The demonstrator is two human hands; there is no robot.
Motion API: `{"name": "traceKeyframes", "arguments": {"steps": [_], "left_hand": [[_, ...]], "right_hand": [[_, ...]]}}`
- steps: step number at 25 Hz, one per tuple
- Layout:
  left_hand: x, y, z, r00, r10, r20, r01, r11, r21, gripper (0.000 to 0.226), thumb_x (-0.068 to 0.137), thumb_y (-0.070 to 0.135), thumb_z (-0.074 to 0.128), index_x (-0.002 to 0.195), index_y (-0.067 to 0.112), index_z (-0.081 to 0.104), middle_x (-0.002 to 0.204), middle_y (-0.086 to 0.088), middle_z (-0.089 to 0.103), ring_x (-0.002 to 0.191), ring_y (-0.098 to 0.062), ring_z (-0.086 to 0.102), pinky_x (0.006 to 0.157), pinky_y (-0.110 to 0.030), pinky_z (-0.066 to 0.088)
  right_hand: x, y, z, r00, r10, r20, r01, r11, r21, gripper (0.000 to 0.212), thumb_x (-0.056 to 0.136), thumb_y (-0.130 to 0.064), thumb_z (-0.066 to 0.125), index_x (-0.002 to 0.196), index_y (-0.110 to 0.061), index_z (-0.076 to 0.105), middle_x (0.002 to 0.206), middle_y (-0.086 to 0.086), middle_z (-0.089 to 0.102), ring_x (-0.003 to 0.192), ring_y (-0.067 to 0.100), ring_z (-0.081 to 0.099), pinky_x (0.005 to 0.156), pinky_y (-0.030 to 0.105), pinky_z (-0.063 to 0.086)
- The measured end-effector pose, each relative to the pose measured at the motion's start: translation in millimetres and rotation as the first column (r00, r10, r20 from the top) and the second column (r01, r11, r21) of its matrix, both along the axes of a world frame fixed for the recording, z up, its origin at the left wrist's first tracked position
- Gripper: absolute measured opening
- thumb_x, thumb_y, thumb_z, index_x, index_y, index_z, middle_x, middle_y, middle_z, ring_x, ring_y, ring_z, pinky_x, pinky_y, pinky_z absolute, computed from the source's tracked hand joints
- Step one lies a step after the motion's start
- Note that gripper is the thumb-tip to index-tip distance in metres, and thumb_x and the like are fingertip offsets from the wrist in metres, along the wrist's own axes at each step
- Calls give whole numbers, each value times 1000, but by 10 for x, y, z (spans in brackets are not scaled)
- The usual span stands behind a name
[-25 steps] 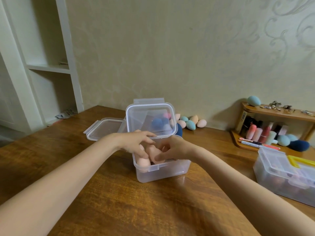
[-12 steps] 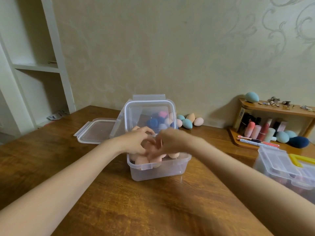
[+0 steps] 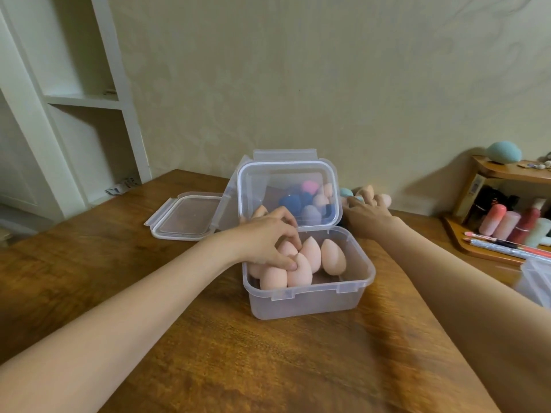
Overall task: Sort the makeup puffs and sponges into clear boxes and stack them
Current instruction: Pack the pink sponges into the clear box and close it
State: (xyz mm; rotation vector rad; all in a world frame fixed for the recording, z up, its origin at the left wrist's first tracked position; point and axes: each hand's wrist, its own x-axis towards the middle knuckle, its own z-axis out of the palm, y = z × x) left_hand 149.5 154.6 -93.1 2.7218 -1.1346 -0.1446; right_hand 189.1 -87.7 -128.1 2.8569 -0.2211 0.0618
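Head view, table (image 3: 268, 368): I see the wooden top carrying everything.
Clear box (image 3: 310, 299): near centre, lid off, peach sponges (image 3: 334, 257) upright inside.
Left grip (image 3: 268, 242): my fingers curl onto one peach sponge in the box.
Right grip (image 3: 365, 211): fingers spread, reaching over loose sponges (image 3: 367, 190) by the wall; holding nothing I can make out.

I can read no text, brand, number or sign anywhere here. The one likely spot is a pale label on a dark box (image 3: 473, 187) standing in the wooden organizer (image 3: 489, 171), at its left end, but its print is too small and blurred for me to make out. The bottles (image 3: 493, 219) just to the right of that box show no lettering I can read.
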Motion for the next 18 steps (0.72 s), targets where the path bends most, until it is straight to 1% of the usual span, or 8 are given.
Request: {"name": "traceKeyframes", "arguments": {"steps": [4, 7, 10, 11, 14, 16, 17, 18], "left_hand": [[0, -16, -4, 1000, 18, 6, -18, 999, 27, 34, 83, 41, 64, 115, 29, 61, 136, 9, 33, 122, -17, 29, 105, -44, 32], [-30, -14, -6, 1000, 30, 5, -30, 999, 18, 34, 83, 40, 64, 115, 29, 61, 136, 9, 34, 122, -18, 29, 105, -44, 31], [-68, -12, -1, 999, 45, -6, -45, 999, 9, 34, 83, 39, 64, 115, 29, 61, 136, 9, 34, 123, -19, 29, 106, -45, 31], [-76, -10, 4, 999, 48, -8, -48, 999, 14, 34, 83, 39, 64, 116, 29, 60, 137, 8, 34, 124, -20, 28, 106, -45, 31], [-125, 3, 37, 998, 57, -19, -57, 998, 22, 36, 84, 38, 62, 118, 29, 59, 139, 8, 33, 125, -21, 27, 106, -45, 31], [-162, 12, 55, 998, 61, -30, -61, 998, 16, 40, 83, 35, 62, 123, 30, 54, 139, 7, 34, 125, -21, 28, 107, -44, 32], [-190, 17, 65, 998, 60, -36, -60, 998, 12, 46, 83, 33, 62, 128, 31, 50, 140, 7, 34, 126, -21, 28, 107, -43, 33], [-214, 23, 72, 997, 59, -43, -58, 998, 8, 52, 84, 31, 62, 132, 32, 44, 141, 6, 33, 126, -22, 28, 106, -43, 34]], "right_hand": [[-46, 57, -9, 999, 16, 43, -22, 989, 149, 46, 96, -21, 43, 140, -24, 33, 145, 9, 35, 138, 33, 23, 108, 51, 25], [-241, 108, 156, 948, -97, 302, -21, 930, 367, 41, 94, -19, 46, 134, -17, 40, 135, 18, 42, 126, 37, 34, 101, 46, 33], [-616, 165, 509, 794, -274, 542, -196, 729, 656, 37, 84, -27, 65, 111, -9, 49, 108, 16, 58, 103, 34, 54, 85, 41, 45], [-754, 218, 607, 792, -292, 536, -252, 644, 723, 35, 80, -31, 69, 101, -9, 51, 97, 11, 60, 92, 29, 58, 76, 37, 47], [-1162, 513, 743, 932, -119, 343, -218, 575, 789, 31, 74, -39, 73, 74, -15, 53, 79, 6, 63, 74, 22, 58, 63, 33, 45], [-1331, 702, 742, 977, -2, 215, -188, 476, 859, 27, 77, -34, 72, 78, -15, 53, 79, 9, 64, 65, 19, 59, 57, 29, 47], [-1378, 775, 729, 985, 46, 168, -169, 490, 855, 25, 80, -30, 70, 85, -12, 53, 79, 9, 64, 60, 17, 58, 54, 24, 46], [-1392, 830, 710, 988, 86, 131, -157, 577, 802, 23, 83, -27, 67, 90, -9, 54, 81, 10, 66, 59, 15, 58, 53, 21, 45]]}}
